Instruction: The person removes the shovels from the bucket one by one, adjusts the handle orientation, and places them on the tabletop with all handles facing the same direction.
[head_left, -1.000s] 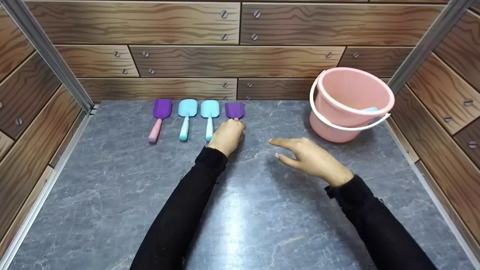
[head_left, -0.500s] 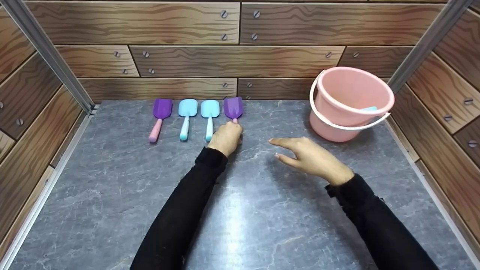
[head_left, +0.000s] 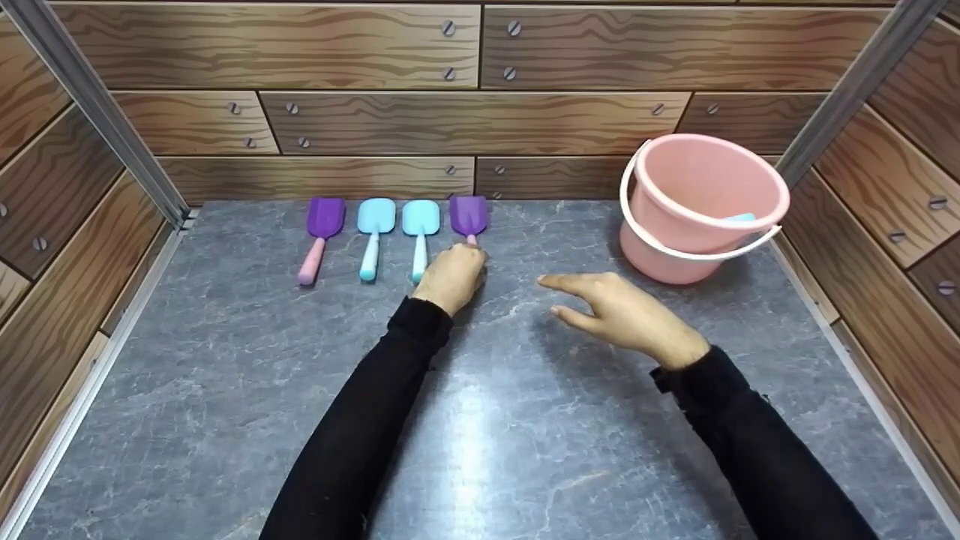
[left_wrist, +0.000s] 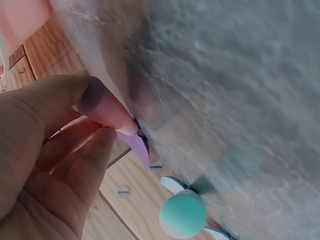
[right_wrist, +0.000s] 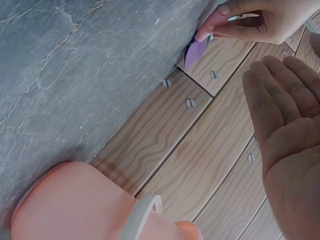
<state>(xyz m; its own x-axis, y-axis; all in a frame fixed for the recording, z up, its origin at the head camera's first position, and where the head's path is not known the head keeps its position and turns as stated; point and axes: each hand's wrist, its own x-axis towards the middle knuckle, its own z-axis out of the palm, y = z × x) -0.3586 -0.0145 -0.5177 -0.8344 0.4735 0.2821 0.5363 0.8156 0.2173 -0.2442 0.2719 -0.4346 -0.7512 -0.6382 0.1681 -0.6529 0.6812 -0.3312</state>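
My left hand pinches the pink handle of a purple toy shovel between thumb and fingers; in the left wrist view the handle lies low over the grey surface. Left of it, in a row, lie a light-blue shovel with a white and teal handle, a matching blue shovel and a second purple shovel with a pink handle. Hovering to the right, my right hand has its fingers extended and holds nothing; the right wrist view shows its palm.
At the back right stands a pink bucket with a white handle and something light blue inside. Wood-patterned panels border the grey tabletop at the back and both sides.
The held purple shovel has shifted slightly toward the back panel, and its blade now lies about level with the others. My left hand has moved very little; my right hand has stayed still.
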